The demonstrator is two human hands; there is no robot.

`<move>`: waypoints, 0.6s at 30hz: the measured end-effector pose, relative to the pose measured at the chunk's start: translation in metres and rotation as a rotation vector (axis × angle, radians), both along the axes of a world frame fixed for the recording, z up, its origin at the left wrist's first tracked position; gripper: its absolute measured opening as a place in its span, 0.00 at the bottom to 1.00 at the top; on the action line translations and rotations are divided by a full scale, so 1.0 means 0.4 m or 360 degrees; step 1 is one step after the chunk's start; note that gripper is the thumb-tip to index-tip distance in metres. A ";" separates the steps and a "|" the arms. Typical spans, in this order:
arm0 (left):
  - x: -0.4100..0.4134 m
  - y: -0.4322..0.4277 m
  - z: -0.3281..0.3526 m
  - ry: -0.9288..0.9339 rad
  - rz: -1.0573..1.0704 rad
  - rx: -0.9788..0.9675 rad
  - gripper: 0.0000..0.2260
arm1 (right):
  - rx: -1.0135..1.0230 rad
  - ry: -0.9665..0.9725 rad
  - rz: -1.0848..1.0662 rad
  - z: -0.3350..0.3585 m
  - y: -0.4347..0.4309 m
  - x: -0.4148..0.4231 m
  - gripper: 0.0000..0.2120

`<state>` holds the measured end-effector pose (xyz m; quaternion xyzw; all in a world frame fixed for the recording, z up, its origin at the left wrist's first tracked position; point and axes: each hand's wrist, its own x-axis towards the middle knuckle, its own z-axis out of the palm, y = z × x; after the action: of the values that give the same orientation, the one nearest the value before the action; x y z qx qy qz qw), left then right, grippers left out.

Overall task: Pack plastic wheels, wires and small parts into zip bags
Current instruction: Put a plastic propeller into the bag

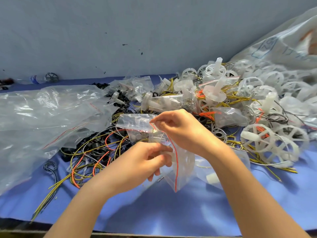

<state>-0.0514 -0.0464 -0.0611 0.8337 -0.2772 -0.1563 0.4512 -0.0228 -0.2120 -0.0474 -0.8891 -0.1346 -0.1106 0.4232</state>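
Note:
A small clear zip bag (181,167) with a red seal line hangs above the blue table between my hands. My right hand (178,129) pinches the bag's top edge at the red line. Below it, my left hand (145,160) grips the bag's near side with curled fingers. What is inside the bag I cannot make out. White plastic wheels (267,143) are heaped at the right. Yellow, red and black wires (89,158) lie tangled at the left of my hands. Another small zip bag (135,121) lies just behind my hands.
A large crumpled clear plastic sheet (42,117) covers the left of the table. A big clear sack (283,47) of wheels slopes up at the far right. Filled small bags (164,100) lie in the pile behind. The blue cloth (163,208) shows near the front edge.

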 end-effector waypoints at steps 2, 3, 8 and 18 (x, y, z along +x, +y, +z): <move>0.010 -0.005 0.000 0.0196 0.0122 -0.0191 0.09 | 0.0043 -0.0041 -0.0019 0.008 0.000 -0.006 0.10; 0.013 -0.009 0.000 0.0388 0.0225 -0.0373 0.09 | 0.0085 -0.0056 -0.0018 0.014 0.000 -0.008 0.10; 0.016 -0.053 -0.021 0.0633 0.0656 -0.0738 0.08 | 0.0132 -0.0124 -0.0059 0.035 -0.003 -0.011 0.10; -0.075 -0.073 -0.081 -0.0509 0.0357 -0.0225 0.08 | 0.0255 -0.0218 -0.0235 0.043 -0.006 -0.022 0.11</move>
<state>-0.0815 -0.0757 -0.0936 0.8398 -0.2611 0.0490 0.4735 -0.0315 -0.2143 -0.0303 -0.8503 -0.0881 -0.2122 0.4735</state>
